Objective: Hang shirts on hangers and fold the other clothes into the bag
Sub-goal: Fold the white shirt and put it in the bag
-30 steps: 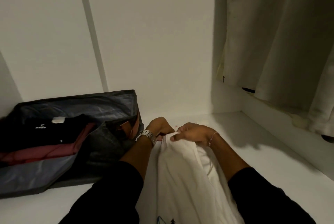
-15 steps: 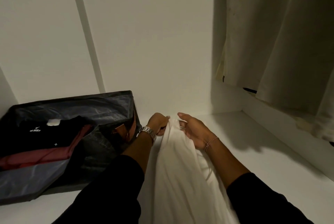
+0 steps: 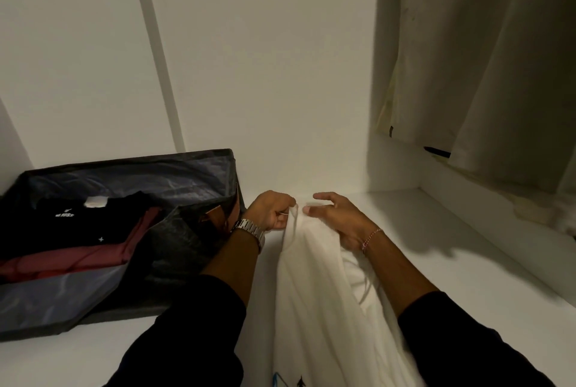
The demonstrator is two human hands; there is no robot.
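Left hand (image 3: 271,211) pinches the soft white shirt's (image 3: 324,299) bunched top edge on the smooth shelf (image 3: 436,249); right hand (image 3: 338,218) hovers, fingers loosely spread; crinkly dark bag (image 3: 103,290) lies left, holding folded clothes (image 3: 78,240).

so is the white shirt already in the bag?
No. The white shirt lies on the shelf beside the bag, gripped by the left hand.

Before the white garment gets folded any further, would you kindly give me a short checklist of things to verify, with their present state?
1. Left hand pinches the white garment at its top edge: ok.
2. Right hand holds it too: not ok, fingers spread.
3. Garment lies flat: not ok, bunched.
4. Bag open: ok.
5. Room atop the black shirt inside: cannot tell.
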